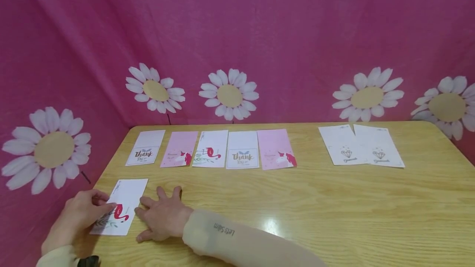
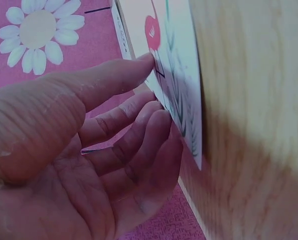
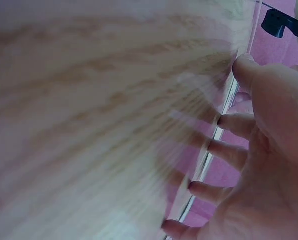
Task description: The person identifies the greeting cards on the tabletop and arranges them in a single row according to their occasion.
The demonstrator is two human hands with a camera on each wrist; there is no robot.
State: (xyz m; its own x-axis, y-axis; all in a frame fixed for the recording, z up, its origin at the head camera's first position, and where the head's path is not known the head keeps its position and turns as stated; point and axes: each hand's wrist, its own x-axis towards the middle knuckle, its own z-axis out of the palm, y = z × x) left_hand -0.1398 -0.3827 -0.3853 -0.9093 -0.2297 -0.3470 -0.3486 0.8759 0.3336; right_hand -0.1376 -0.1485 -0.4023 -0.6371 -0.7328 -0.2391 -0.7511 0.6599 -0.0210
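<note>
At the near left of the table (image 1: 319,205) lies a white greeting card (image 1: 130,195) printed with a red flamingo and green leaves. My left hand (image 1: 81,213) pinches its left edge. In the left wrist view the thumb (image 2: 124,75) presses on the printed face, and the other fingers reach behind the card (image 2: 181,65). My right hand (image 1: 165,217) rests on the tabletop with its fingers spread, right beside the card's right edge. The right wrist view shows those fingertips (image 3: 201,190) down on the wood.
Along the back stands a row of flat cards: a thank-you card (image 1: 144,149), a pink unicorn card (image 1: 179,149), a flamingo card (image 1: 211,149), another thank-you card (image 1: 242,149) and another unicorn card (image 1: 276,147). Two overlapping diamond cards (image 1: 341,145) lie farther right. A pink daisy-print cloth (image 1: 282,44) hangs behind.
</note>
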